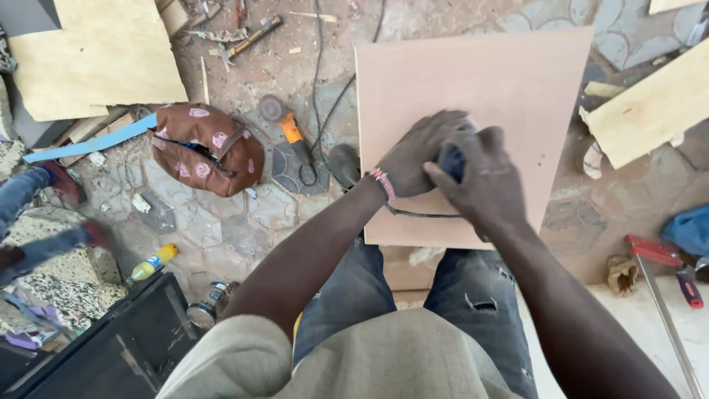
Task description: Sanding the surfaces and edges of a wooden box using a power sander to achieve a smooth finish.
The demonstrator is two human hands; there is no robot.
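A pale pink-brown rectangular board (480, 81) lies in front of me, its near edge resting over my knees. Both hands meet over its lower middle. My left hand (419, 151), with a beaded band at the wrist, lies flat against a small dark blue-grey object (452, 159). My right hand (484, 181) wraps around that same object from the right and hides most of it, so its kind cannot be made out. A thin dark cord (421, 214) runs along the board just below my hands.
A brown patterned bag (207, 148) and an orange-handled power tool (292, 133) with cables lie on the paved ground at left. Plywood sheets (96, 55) sit far left and right (650, 111). A hammer (251, 37), yellow bottle (151, 264), tin can (209, 303) and red-handled tools (668, 258) lie around.
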